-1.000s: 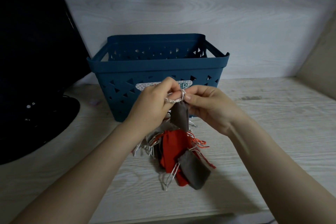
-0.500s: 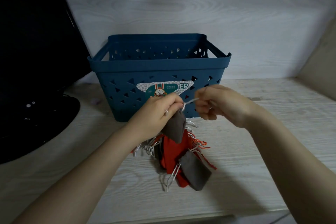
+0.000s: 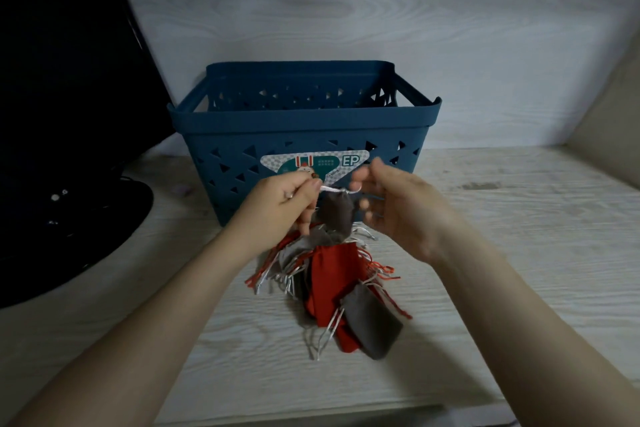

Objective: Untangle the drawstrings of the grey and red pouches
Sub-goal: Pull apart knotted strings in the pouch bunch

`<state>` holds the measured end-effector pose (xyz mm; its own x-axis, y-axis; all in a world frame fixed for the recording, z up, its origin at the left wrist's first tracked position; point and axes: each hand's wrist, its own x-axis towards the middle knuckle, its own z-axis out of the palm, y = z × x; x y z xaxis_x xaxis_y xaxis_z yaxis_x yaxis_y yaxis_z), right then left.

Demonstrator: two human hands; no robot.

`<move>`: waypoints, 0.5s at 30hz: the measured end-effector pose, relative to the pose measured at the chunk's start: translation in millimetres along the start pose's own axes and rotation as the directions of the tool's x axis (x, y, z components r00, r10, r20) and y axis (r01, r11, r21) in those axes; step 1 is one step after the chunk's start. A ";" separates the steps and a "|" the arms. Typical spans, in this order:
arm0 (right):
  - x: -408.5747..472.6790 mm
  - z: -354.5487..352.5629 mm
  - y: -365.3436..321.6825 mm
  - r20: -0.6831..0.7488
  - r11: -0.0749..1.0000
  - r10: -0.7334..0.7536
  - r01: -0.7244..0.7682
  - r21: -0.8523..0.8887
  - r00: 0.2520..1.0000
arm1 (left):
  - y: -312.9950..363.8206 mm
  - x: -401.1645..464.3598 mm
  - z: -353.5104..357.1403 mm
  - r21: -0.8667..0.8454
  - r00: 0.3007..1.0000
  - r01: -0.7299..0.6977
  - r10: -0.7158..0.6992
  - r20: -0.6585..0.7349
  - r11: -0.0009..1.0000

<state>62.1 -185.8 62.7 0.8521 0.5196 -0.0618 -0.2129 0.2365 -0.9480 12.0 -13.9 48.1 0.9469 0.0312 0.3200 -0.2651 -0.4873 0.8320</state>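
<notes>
Grey pouch (image 3: 336,213): one, hanging by its white drawstring (image 3: 331,189) in front of the blue plastic basket (image 3: 304,128), above the pile. Left hand (image 3: 282,210): thumb and forefinger pinch the drawstring at the pouch mouth. Right hand (image 3: 398,204): just beside the pouch, fingers loosely curled; blurred, so whether they grip the string cannot be told. Pile of grey and red pouches (image 3: 332,288): lies on the pale wood-grain worktop (image 3: 519,253), red and white strings tangled. Dark object (image 3: 62,149): far left.
</notes>
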 end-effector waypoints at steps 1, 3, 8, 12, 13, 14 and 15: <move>-0.8 3.0 0.8 -0.018 0.985 -0.039 0.035 -0.171 0.999 | 0.2 0.6 1.8 -0.027 1.000 0.000 0.000 -0.023 1.000; -3.0 9.5 2.1 -0.005 0.909 -0.164 0.149 -0.388 0.986 | 0.7 2.9 4.7 0.020 0.993 -0.067 0.068 -0.095 0.998; -5.0 21.8 1.8 0.147 0.742 -0.382 0.397 -0.540 0.912 | 10.5 6.7 10.4 -0.065 0.973 -0.107 0.091 -0.211 0.992; -4.3 22.7 0.7 0.051 0.752 -0.401 0.361 -0.551 0.915 | 13.6 3.2 20.0 -0.332 0.988 0.000 -0.051 -0.146 0.943; -4.2 22.1 0.7 0.015 0.802 -0.370 0.327 -0.500 0.929 | 12.7 2.9 22.6 -0.406 0.986 0.024 -0.089 -0.141 0.914; -4.0 21.1 1.1 -0.018 0.857 -0.326 0.288 -0.429 0.945 | 11.5 2.5 24.6 -0.449 0.984 0.043 -0.116 -0.136 0.893; -3.1 19.9 1.9 -0.041 0.906 -0.277 0.246 -0.345 0.960 | 10.9 2.0 26.6 -0.458 0.984 0.057 -0.129 -0.127 0.887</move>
<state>49.6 -170.6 67.3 0.8967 0.3997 0.1901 0.1817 0.0592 -0.9816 15.8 -42.3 45.8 0.9423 0.2042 0.2652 -0.2646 -0.0311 0.9639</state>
